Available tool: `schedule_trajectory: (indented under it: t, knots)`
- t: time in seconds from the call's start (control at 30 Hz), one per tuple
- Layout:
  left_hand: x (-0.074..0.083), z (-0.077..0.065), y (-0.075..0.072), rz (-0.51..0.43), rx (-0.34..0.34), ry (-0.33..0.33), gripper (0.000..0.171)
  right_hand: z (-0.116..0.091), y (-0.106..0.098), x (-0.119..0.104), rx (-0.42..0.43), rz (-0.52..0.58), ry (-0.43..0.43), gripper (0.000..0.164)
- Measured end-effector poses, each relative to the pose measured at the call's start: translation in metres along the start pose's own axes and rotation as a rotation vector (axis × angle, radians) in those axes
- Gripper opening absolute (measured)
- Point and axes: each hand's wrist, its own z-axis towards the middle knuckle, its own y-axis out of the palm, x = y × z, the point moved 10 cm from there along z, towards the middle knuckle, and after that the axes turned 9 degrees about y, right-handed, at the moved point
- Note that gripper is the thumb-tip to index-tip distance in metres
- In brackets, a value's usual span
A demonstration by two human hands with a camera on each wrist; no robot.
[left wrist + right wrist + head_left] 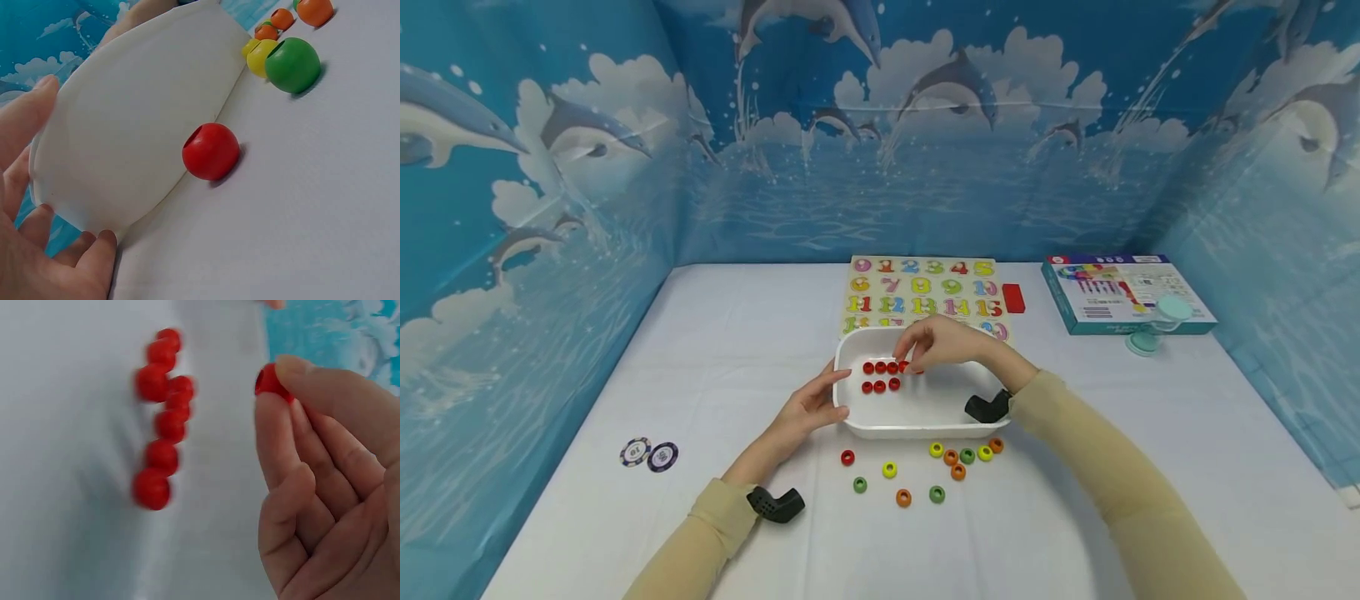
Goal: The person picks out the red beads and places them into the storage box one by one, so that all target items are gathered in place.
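Note:
A white tray [925, 432] stands in the middle of the table with red beads in two rows at its left; a front-row bead [894, 384] is one of several. My left hand [808, 408] holds the tray's left end, its thumb and fingertips against the rim and outer wall. Over the tray, my right hand [942, 342] pinches a red bead [273, 382] between thumb and index finger. The lined-up beads [162, 456] look blurred in the right wrist view. Another red bead [211, 151] lies outside on the cloth, beside the tray's front wall.
Loose yellow [889, 470], green [937, 494] and orange [903, 498] beads lie in front of the tray. Behind it are a number board [921, 287] and a red card [1013, 298]. A box [1127, 292] and mint-lidded container [1142, 342] stand right; two chips [662, 457] lie left.

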Motion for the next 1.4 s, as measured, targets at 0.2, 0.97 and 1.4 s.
schedule_trajectory:
  t: [0.2,0.97,1.4]
  knots:
    - [0.001,0.0,0.001,0.008,-0.005,0.006,0.055,0.017,0.011,0.039,-0.024,-0.112,0.1,0.024]
    - [-0.001,-0.002,0.0,0.025,-0.009,0.007,0.057,-0.062,-0.03,-0.066,0.247,-0.055,-0.155,0.026]
    - [-0.013,0.003,-0.005,-0.03,-0.026,0.066,0.055,-0.056,0.093,-0.062,0.167,-0.057,-0.153,0.023]
